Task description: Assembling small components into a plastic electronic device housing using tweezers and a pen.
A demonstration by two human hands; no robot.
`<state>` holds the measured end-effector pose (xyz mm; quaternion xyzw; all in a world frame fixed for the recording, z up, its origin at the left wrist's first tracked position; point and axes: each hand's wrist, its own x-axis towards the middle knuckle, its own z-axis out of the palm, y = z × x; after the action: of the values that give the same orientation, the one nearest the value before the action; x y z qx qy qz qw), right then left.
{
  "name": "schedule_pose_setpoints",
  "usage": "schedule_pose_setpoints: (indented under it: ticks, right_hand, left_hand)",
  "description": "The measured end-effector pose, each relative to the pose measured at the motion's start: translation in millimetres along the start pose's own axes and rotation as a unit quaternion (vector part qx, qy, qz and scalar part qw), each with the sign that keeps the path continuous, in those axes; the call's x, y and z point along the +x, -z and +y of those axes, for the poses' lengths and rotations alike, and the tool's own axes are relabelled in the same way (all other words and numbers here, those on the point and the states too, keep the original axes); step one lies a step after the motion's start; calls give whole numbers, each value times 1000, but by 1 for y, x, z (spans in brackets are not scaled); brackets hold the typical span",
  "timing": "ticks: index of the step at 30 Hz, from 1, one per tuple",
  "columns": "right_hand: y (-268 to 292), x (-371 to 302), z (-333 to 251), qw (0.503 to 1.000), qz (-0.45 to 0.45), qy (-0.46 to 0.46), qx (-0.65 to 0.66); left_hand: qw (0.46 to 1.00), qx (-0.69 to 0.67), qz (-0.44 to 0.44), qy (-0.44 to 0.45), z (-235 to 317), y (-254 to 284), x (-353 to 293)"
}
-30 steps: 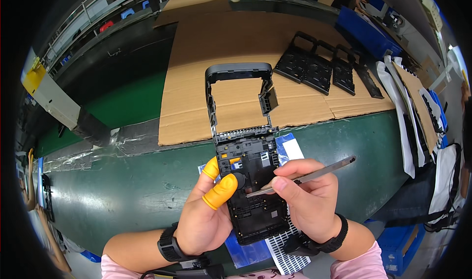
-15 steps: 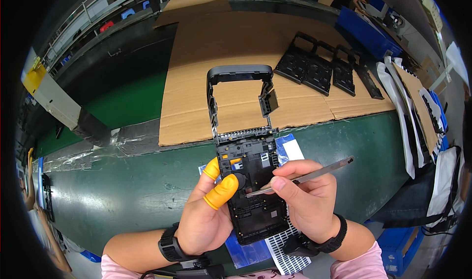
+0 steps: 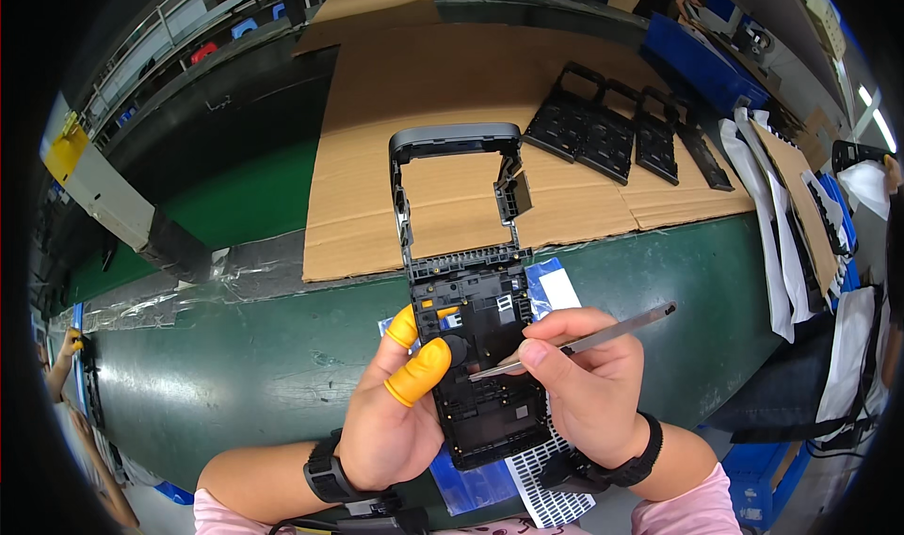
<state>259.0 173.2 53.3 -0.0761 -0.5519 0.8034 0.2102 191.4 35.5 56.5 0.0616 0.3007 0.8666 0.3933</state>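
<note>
My left hand (image 3: 397,422), with yellow finger cots on the thumb and a finger, is closed on the left edge of a black plastic device housing (image 3: 490,323). The housing stands tilted in front of me, its open rectangular frame end pointing away. Between thumb and fingers of my right hand (image 3: 593,380) is a pair of metal tweezers (image 3: 617,330). Their tips meet the inside of the housing, just below a round dark part (image 3: 454,348). Whether the tips pinch anything is too small to tell.
Brown cardboard (image 3: 367,177) covers the far part of the green table (image 3: 254,365). Several black housings (image 3: 603,139) lie on it. Below my hands are a blue film (image 3: 476,483) and a white sheet of dark oblong stickers (image 3: 551,488). Another person's hand (image 3: 72,341) shows at the far left.
The housing has shifted slightly left in my hand, while the tweezers stay at nearly the same spot. The other person's hand at the left has lowered. A dark object has appeared at the far right.
</note>
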Motion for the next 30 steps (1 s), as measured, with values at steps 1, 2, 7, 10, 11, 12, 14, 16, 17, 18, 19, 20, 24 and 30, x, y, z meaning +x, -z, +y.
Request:
schedule_pose_setpoints:
  ticks: [1, 2, 7, 10, 11, 12, 14, 16, 17, 18, 19, 20, 24, 30]
  right_hand:
    - [0, 0, 0, 1000, 1, 0, 2]
    - [0, -1, 0, 1000, 2, 1, 5]
    - [0, -1, 0, 1000, -7, 12, -18]
    - [0, -1, 0, 1000, -8, 20, -23]
    - [0, -1, 1, 999, -7, 22, -23]
    - [0, -1, 1, 999, -7, 22, -23]
    - [0, -1, 0, 1000, -3, 3, 1]
    - [0, -2, 0, 1000, -4, 5, 0]
    - [0, -1, 1, 1000, -5, 5, -1]
    - [1, -1, 2, 1000, -4, 4, -1]
    - [1, 0, 2, 1000, -5, 5, -4]
    - [1, 0, 1, 1000, -5, 7, -7]
    - [0, 0, 1, 1000, 0, 3, -1]
    - [1, 0, 2, 1000, -2, 14, -14]
  left_hand:
    - [999, 33, 18, -11, -1, -2, 0]
    - [997, 65, 36, -21, -2, -3, 0]
    - [997, 62, 30, -28, -2, -2, -1]
    - [999, 38, 16, -19, -1, 0, -2]
    - [1000, 14, 5, -11, -1, 1, -2]
    - [1000, 14, 6, -11, 0, 1, -2]
    - [1000, 9, 5, -6, 0, 0, -2]
    - [1000, 8, 5, -6, 0, 0, -3]
    - [1000, 7, 6, -5, 0, 1, -2]
    - [1000, 6, 7, -5, -1, 1, -1]
    - [1000, 9, 6, -6, -1, 1, 0]
    - [1000, 11, 5, -7, -1, 1, 0]
    - [1000, 15, 6, -13, -1, 1, -1]
    - [1000, 7, 12, -3, 0, 0, -2]
